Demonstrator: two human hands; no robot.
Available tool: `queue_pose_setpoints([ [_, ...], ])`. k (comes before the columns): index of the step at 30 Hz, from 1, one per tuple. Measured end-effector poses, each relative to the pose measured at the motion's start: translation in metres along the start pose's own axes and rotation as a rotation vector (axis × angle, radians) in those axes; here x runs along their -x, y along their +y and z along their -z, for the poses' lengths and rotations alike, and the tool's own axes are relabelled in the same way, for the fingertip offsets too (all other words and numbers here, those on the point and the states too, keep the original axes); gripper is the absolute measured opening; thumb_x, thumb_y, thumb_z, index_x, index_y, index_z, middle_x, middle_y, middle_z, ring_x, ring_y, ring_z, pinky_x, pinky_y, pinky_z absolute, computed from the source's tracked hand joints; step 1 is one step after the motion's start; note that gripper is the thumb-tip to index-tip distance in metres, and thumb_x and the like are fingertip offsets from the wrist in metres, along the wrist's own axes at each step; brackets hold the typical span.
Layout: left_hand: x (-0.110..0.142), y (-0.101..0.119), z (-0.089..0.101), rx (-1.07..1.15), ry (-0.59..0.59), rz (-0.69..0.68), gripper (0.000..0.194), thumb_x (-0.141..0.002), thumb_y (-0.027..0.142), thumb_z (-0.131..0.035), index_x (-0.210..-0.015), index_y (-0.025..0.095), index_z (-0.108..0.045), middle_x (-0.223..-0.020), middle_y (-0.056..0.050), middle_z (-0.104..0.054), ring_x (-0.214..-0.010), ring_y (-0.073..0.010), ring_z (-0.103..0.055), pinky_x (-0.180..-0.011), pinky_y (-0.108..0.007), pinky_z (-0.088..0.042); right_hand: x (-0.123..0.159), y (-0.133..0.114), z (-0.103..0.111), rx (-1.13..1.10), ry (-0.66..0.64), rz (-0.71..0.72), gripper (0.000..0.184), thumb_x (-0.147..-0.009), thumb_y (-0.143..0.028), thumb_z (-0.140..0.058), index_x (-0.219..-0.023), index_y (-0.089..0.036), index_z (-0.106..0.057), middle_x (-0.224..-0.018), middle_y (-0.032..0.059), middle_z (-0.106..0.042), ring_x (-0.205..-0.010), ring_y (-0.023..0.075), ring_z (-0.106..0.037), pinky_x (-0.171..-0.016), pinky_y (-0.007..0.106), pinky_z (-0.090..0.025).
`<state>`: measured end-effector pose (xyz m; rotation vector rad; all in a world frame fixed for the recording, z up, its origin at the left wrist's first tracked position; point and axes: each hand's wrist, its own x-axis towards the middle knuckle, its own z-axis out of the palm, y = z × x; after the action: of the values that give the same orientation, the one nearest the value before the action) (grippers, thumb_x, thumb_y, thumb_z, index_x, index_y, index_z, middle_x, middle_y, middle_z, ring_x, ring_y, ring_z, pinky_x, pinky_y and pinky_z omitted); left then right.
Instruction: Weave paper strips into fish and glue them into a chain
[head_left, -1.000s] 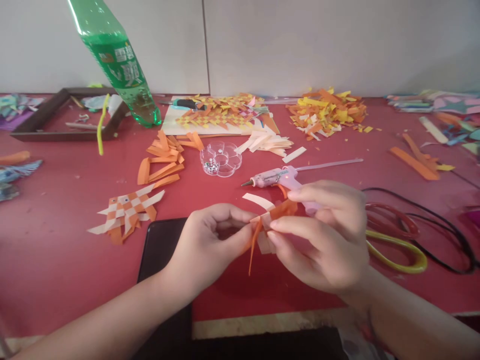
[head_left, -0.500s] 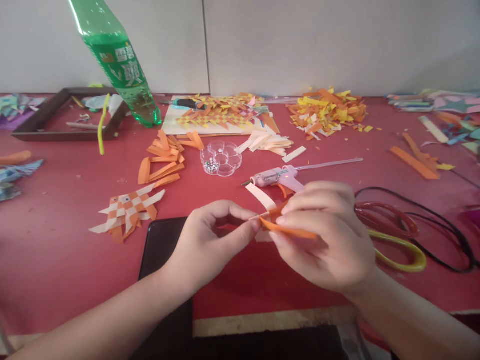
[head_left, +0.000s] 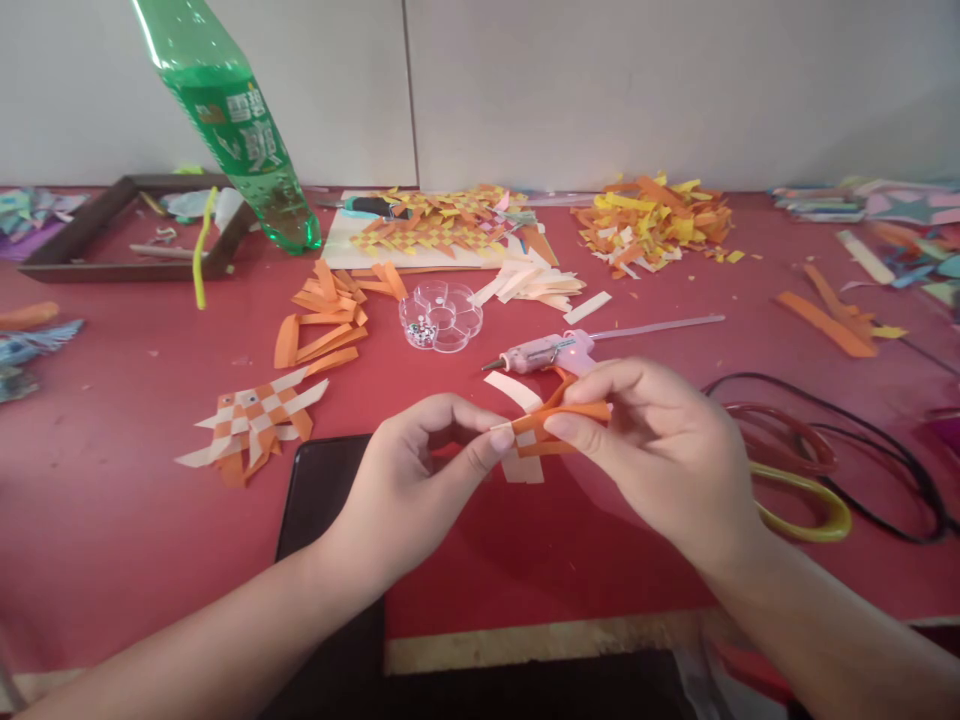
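Observation:
Both hands hold a small weave of orange and cream paper strips point(head_left: 534, 432) just above the red table point(head_left: 135, 500). My left hand point(head_left: 420, 480) pinches its left side between thumb and forefinger. My right hand point(head_left: 660, 460) pinches the orange strips on its right side. A pink glue gun point(head_left: 544, 352) lies right behind the hands. A finished woven paper fish point(head_left: 251, 420) lies to the left.
A dark tablet point(head_left: 319, 500) lies under my left wrist. Behind are a clear flower-shaped bead box point(head_left: 441, 316), loose orange strips point(head_left: 322, 320), cream strips point(head_left: 532, 284), a scrap pile point(head_left: 652, 222), a green bottle point(head_left: 232, 120) and a wooden frame point(head_left: 97, 230). Cables and scissors handles point(head_left: 795, 470) lie right.
The right hand has turned the orange strips from hanging down to lying level across the weave. The left hand kept its pinch in nearly the same place.

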<state>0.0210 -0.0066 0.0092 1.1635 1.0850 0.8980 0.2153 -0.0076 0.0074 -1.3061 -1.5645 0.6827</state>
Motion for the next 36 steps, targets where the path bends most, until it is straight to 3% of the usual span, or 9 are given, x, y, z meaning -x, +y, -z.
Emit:
queue_pose_setpoints([
  [7,0.0033,0.0061,-0.0008,-0.022,0.026,0.011,0.015,-0.084,0.033,-0.073,-0.08,0.02,-0.068,-0.078,0.0,-0.075,-0.075,-0.0138,-0.071,-0.068,-0.02,-0.055,-0.0053,0.0001,0.0017,-0.258,-0.099,0.065,0.02,-0.081,-0.025,-0.074,-0.07,-0.022,-0.057,-0.1,0.0026,-0.061,-0.106,0.0218,-0.065,-0.079,0.035,-0.059],
  [13,0.0031,0.0043,-0.0005,0.072,-0.002,0.025,0.015,-0.084,0.031,-0.073,-0.079,0.019,-0.066,-0.078,0.0,-0.074,-0.074,-0.0137,-0.072,-0.07,-0.021,-0.056,-0.0025,0.0011,-0.0001,-0.343,-0.093,-0.066,0.02,-0.08,-0.022,-0.075,-0.074,-0.025,-0.057,-0.082,-0.0017,-0.071,-0.071,0.0137,-0.071,-0.062,0.026,-0.061],
  [21,0.0031,0.0039,0.0003,0.074,-0.077,0.097,0.021,-0.081,0.034,-0.076,-0.095,0.019,-0.076,-0.095,-0.005,-0.079,-0.087,-0.0194,-0.074,-0.079,-0.026,-0.058,-0.0004,-0.0037,-0.0033,-0.366,-0.139,-0.101,0.021,-0.079,-0.021,-0.075,-0.075,-0.023,-0.055,-0.08,-0.0024,-0.072,-0.071,0.012,-0.072,-0.062,0.022,-0.061],
  [27,0.0019,0.0056,0.0009,0.088,-0.062,0.072,0.013,-0.082,0.031,-0.075,-0.085,0.019,-0.079,-0.082,-0.004,-0.08,-0.075,-0.0187,-0.076,-0.072,-0.026,-0.06,-0.0008,-0.003,-0.0029,-0.339,-0.15,-0.11,0.019,-0.082,-0.023,-0.073,-0.089,-0.025,-0.056,-0.079,-0.0025,-0.069,-0.066,0.0114,-0.068,-0.057,0.022,-0.059],
  [36,0.0012,0.0028,0.0037,0.155,-0.086,0.095,0.019,-0.085,0.032,-0.072,-0.076,0.017,-0.076,-0.068,-0.004,-0.078,-0.068,-0.0179,-0.074,-0.071,-0.027,-0.059,-0.0004,-0.0028,-0.0022,-0.294,-0.134,-0.117,0.017,-0.084,-0.023,-0.071,-0.091,-0.026,-0.056,-0.079,-0.0034,-0.067,-0.065,0.0099,-0.066,-0.054,0.019,-0.055],
])
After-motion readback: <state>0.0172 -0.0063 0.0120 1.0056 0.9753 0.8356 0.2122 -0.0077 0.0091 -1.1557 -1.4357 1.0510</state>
